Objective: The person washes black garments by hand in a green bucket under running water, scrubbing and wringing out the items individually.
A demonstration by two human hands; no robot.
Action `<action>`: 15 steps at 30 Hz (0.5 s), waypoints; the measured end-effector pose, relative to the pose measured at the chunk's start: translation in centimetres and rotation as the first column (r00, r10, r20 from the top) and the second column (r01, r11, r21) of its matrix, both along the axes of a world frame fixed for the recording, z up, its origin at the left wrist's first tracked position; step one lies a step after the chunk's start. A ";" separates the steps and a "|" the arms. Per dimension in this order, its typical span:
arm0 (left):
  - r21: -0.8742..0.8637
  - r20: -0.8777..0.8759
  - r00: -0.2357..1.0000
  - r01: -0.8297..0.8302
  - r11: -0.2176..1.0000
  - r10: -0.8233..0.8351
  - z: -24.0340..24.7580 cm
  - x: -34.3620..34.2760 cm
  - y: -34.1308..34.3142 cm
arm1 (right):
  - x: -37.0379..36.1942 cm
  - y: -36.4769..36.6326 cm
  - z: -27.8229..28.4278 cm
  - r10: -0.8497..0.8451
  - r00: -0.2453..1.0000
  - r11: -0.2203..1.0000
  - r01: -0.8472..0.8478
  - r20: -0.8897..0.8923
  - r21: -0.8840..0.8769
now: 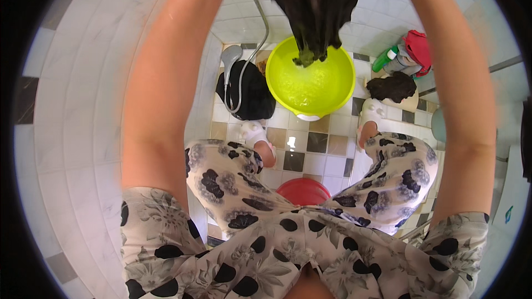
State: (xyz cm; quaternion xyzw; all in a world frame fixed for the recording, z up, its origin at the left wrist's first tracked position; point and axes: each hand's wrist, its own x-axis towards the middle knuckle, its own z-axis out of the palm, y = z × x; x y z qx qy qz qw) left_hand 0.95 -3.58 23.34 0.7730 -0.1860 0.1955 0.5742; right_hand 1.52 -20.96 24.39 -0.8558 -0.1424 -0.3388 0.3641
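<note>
Hanging above the round lime-green plastic basin [277,80] is a long, bunched piece of wet-looking black cloth [318,5], its ragged lower end in line with the far part of the bowl; from this angle I cannot tell whether the tip touches the clear, rippled water [305,86] inside. Both bare forearms, the left [166,50] and the right [457,50], reach up along either side and leave at the top edge, so the hands are out of sight — how far the fingers are open, and whether they have hold of the cloth, cannot be told. Judging by the raised arms and the cloth's place over the water, the step in hand looks like rinsing, with the cloth held up to drain or be wrung. The next move probably calls for keeping it above the basin, so that drips fall inside, then either squeezing it out or dipping it again. A heap of black fabric [255,99] lies on the tiled floor [299,163] left of the basin, under the grey shower head's hose [240,91] — a loop that could snag if that heap were picked up carelessly.
</note>
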 end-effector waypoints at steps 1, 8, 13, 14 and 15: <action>0.094 -0.041 0.999 0.023 0.995 -0.019 -2.9 0.9 1.0 | 0.3 0.4 -3.6 0.170 0.979 0.984 -0.174 0.110 0.030; 0.738 -0.501 0.847 0.311 0.599 0.179 -37.5 1.2 2.1 | -0.2 -6.1 -37.3 -0.171 0.589 0.912 -0.208 -0.790 -0.353; 0.820 -0.338 0.865 0.077 0.568 0.371 -54.6 -5.7 -0.3 | -8.0 -2.0 -53.9 -0.446 0.488 0.883 0.101 -0.750 -0.459; 0.834 -0.294 0.893 0.066 0.547 0.340 -56.5 -8.1 -2.4 | -10.1 -0.5 -56.4 -0.456 0.534 0.866 0.080 -0.712 -0.494; 0.858 -0.250 0.911 0.052 0.510 0.327 -57.9 -10.0 -2.8 | -12.0 1.9 -57.0 -0.467 0.562 0.834 0.025 -0.683 -0.550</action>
